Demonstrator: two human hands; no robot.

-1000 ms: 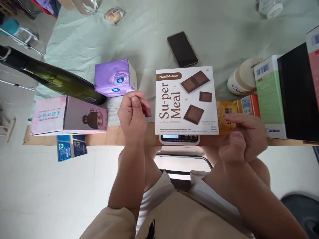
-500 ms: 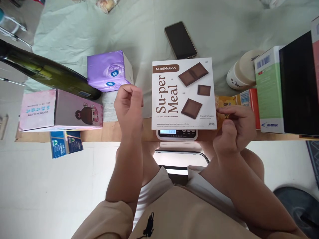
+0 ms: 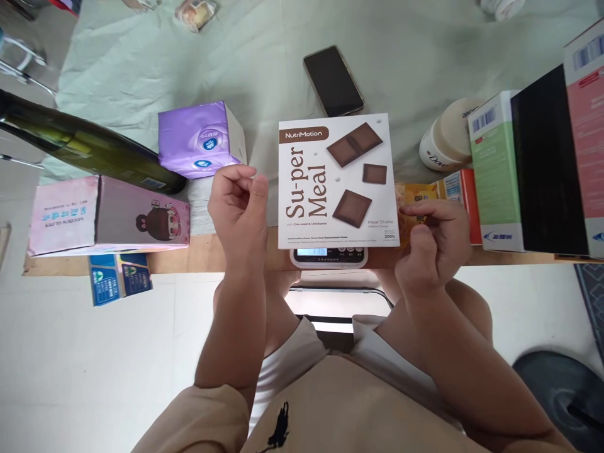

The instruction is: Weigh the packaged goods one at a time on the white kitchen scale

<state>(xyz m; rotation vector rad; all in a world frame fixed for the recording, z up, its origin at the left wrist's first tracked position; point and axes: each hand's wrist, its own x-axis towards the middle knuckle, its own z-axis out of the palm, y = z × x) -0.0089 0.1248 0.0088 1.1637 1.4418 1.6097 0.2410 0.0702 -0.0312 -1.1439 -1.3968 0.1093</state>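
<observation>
The Su-per Meal box (image 3: 337,181) lies flat on the scale (image 3: 329,256) at the desk (image 3: 212,251) edge, display uncovered for reading. Left hand (image 3: 238,204) and right hand (image 3: 431,242) hover loosely curled, empty, either side, clear of the box.

"NutriMotion Su-per Meal" on box (image 3: 337,179)

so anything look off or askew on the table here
Two things. The Su-per Meal box is wider than the scale under it, hiding all but the display edge. A green glass bottle lies on its side, resting across the pink carton. Both hands hover with nothing in their grip.
</observation>
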